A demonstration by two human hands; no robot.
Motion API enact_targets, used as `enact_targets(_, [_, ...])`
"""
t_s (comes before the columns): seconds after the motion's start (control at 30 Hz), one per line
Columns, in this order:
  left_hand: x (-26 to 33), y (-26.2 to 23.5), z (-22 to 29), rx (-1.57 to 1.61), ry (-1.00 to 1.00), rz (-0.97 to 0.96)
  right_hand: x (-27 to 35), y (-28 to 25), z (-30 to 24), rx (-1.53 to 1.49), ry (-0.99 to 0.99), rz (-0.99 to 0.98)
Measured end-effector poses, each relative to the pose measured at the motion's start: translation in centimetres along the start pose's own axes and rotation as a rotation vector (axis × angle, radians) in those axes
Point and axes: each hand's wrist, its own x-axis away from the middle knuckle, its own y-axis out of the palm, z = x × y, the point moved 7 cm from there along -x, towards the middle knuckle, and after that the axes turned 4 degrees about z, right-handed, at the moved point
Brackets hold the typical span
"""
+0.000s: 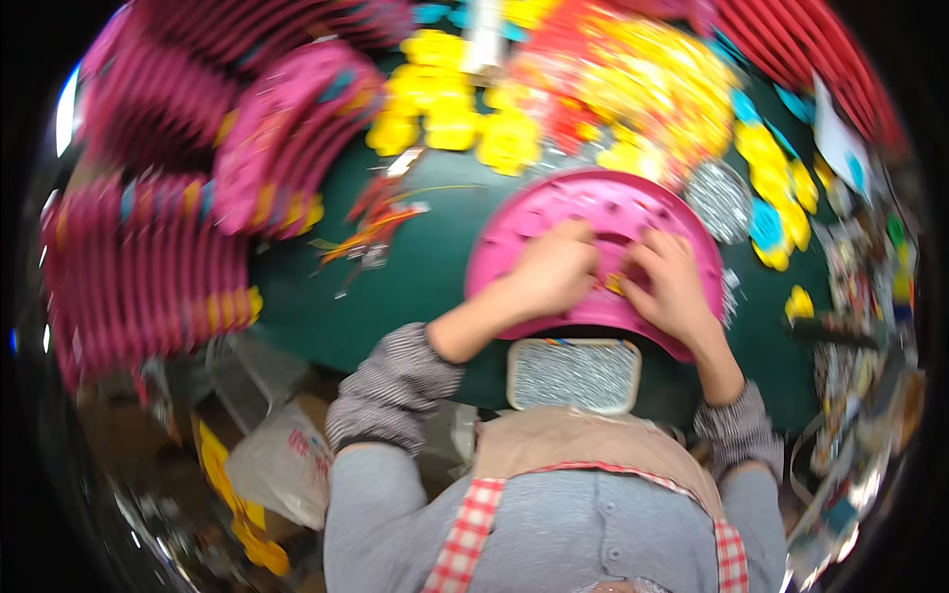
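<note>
Owing to blur, whether the left grip (560,265) and right grip (667,279) are closed cannot be determined; one partly hidden yellow piece (615,284) lies between them, one pink panel (591,198) beneath.

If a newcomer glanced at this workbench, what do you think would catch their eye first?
Probably the bright pink rounded panel on the green table, with the left hand and right hand over it. Next, perhaps the closely packed row of pink pieces at the left, and the glossy yellow-and-red heap beyond the panel, near the picture's top.
</note>
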Motion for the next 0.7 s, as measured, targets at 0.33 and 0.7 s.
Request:
enact_targets(0.33, [-2.3, 3.4, -1.5, -0.168, -0.089, -0.239, 14.3, -10.7, 6.0, -0.197, 0.187, 0.834])
enact_targets(0.7, [-3.0, 2.8, -0.8, -0.182, -0.043, -0.298, 21.5, -19.9, 23.9, -0.415, 0.414, 0.877])
